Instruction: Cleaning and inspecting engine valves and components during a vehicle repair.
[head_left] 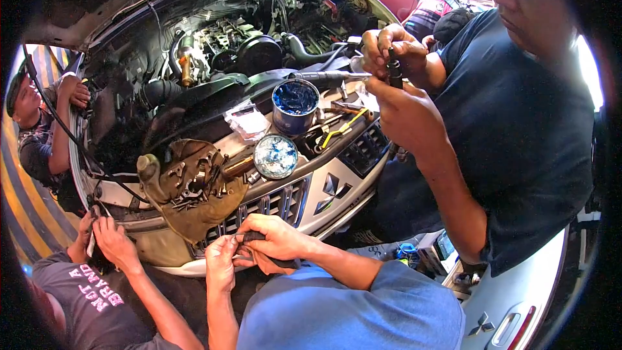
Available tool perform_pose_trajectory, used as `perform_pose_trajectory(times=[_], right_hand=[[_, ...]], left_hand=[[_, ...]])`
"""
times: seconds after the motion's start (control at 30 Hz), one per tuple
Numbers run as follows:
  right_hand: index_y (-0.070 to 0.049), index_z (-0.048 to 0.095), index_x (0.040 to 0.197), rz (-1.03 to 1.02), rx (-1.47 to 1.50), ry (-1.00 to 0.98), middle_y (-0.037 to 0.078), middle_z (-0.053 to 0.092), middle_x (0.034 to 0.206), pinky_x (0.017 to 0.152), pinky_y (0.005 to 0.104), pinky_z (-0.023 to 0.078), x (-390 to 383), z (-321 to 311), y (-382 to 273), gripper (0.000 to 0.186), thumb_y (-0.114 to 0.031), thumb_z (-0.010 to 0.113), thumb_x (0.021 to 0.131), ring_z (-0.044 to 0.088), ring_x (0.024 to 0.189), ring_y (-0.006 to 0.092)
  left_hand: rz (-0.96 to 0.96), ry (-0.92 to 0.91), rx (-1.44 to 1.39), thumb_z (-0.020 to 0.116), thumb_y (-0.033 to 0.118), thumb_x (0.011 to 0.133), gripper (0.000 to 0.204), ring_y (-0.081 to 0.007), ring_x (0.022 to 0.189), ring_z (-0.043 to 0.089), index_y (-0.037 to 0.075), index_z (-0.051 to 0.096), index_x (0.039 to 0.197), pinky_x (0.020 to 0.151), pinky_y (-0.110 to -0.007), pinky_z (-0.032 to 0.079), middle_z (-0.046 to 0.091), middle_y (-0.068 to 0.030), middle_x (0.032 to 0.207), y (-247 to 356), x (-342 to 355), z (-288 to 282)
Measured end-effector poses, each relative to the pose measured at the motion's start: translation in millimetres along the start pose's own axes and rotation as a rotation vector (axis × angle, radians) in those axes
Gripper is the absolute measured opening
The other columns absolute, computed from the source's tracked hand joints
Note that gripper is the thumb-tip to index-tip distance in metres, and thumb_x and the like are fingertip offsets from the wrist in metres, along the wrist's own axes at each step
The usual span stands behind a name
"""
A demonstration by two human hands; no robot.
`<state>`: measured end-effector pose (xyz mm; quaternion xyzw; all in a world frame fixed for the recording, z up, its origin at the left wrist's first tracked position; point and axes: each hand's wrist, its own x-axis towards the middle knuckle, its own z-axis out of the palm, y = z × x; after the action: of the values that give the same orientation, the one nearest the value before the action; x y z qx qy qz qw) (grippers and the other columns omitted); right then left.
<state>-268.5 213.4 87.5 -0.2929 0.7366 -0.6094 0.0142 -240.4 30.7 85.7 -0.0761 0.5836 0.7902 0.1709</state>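
Observation:
My left hand (221, 263) is closed, its fingertips pinching one end of a small dark part. My right hand (277, 240) wraps round the other side of the dark part (251, 236), its thumb and fingers bent over it. The part's exact kind cannot be made out, since fingers hide most of it. Something dark also shows below my right palm. Both hands are in front of the car's grille (295, 202). Beyond them, a brown cloth (204, 220) carries several small metal parts.
An open can of blue grease (295, 105), its smeared lid (275, 157) and several tools lie along the car's front. The engine bay (246, 45) is open behind. At right a co-worker's hands (405, 84) hold a dark cylindrical part; another co-worker's hands (107, 236) work at left.

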Motion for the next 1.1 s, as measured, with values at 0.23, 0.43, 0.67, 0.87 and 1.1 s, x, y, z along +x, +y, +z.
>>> perform_pose_trajectory(times=[0.23,0.43,0.67,0.87,1.1], right_hand=[[-0.001,0.059,0.097,-0.025,-0.031,0.041,0.011,0.061,0.092,0.078,0.0347,0.048,-1.5,0.3,2.8,0.018,-0.003,0.063,0.08,0.061,0.089,0.0261],[-0.002,0.059,0.097,-0.006,0.044,0.04,0.014,0.06,0.094,0.08,0.0375,0.047,-0.2,-0.8,0.7,0.019,-0.005,0.061,0.078,0.06,0.091,0.0308],[-0.002,0.058,0.096,-0.023,0.025,0.006,0.014,0.059,0.092,0.08,0.0379,0.047,3.3,-1.7,-0.7,0.017,-0.005,0.06,0.079,0.059,0.091,0.0311],[-0.001,0.058,0.098,-0.016,0.002,-0.005,0.015,0.059,0.096,0.082,0.0387,0.047,4.5,-4.4,0.0,0.024,-0.003,0.059,0.075,0.059,0.094,0.0322],[0.0,0.059,0.098,-0.056,-0.041,0.013,0.013,0.061,0.092,0.077,0.036,0.048,4.0,-5.1,7.5,0.021,-0.002,0.063,0.077,0.061,0.088,0.0288]], left_hand=[[0.027,-0.035,0.052,0.056,0.028,0.092,0.032,-0.0141,0.065,0.064,-0.003,0.059,0.099,0.048,-0.025,0.057,0.065,-0.0083,0.084,-5.3,4.1,-2.8],[-0.036,-0.026,-0.011,0.055,0.032,0.092,0.036,-0.015,0.064,0.064,-0.003,0.059,0.099,0.047,-0.027,0.057,0.065,-0.009,0.082,-2.0,0.3,1.1],[-0.016,-0.042,-0.008,0.059,0.033,0.091,0.038,-0.0137,0.06,0.061,-0.005,0.062,0.096,0.05,-0.026,0.057,0.061,-0.008,0.073,6.0,-0.4,2.8],[-0.054,-0.013,0.042,0.061,0.026,0.09,0.03,-0.0121,0.062,0.061,-0.004,0.062,0.095,0.051,-0.024,0.056,0.062,-0.0067,0.074,7.5,1.6,3.1],[0.013,0.079,0.205,0.06,0.009,0.089,0.01,-0.0075,0.066,0.059,-0.001,0.06,0.092,0.054,-0.021,0.053,0.062,-0.0032,0.079,7.2,2.6,8.3]])
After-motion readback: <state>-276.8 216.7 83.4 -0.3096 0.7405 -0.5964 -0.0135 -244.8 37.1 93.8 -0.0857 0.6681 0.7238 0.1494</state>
